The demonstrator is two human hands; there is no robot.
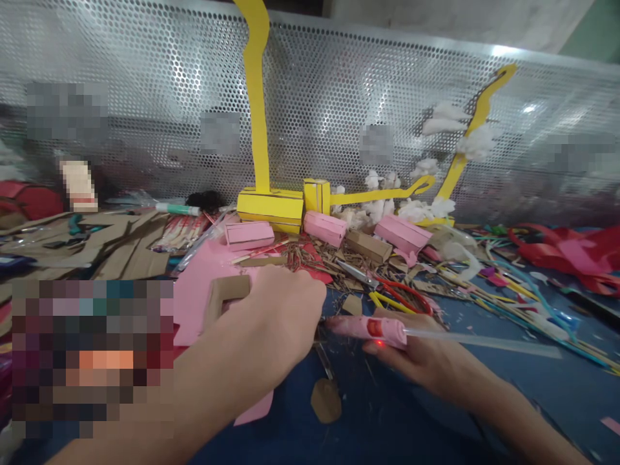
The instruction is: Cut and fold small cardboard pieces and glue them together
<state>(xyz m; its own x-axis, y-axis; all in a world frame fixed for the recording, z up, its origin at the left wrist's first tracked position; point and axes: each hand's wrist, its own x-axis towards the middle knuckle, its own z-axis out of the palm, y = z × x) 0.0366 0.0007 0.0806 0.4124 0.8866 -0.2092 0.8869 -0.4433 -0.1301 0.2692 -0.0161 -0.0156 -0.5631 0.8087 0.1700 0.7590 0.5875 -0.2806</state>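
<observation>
My right hand (431, 355) is wrapped round a pink hot glue gun (353, 327) with a small red light. A clear glue stick (479, 341) sticks out of its back end, and its nozzle points left. My left hand (285, 310) is closed in front of the nozzle, its fingers turned away, so whatever they hold is hidden. Below it a rounded cardboard piece (326, 400) lies on the blue tabletop (387, 420). A folded cardboard strip (227, 290) rests on a pink sheet (194, 290) left of my wrist.
Behind my hands stand yellow paper-covered boxes (270, 210) with tall strips, beside several pink boxes (249, 235). Red-handled scissors (358, 274) lie among cardboard scraps. White fluff (477, 142) clings to a yellow strip. A perforated metal panel (314, 97) closes off the back.
</observation>
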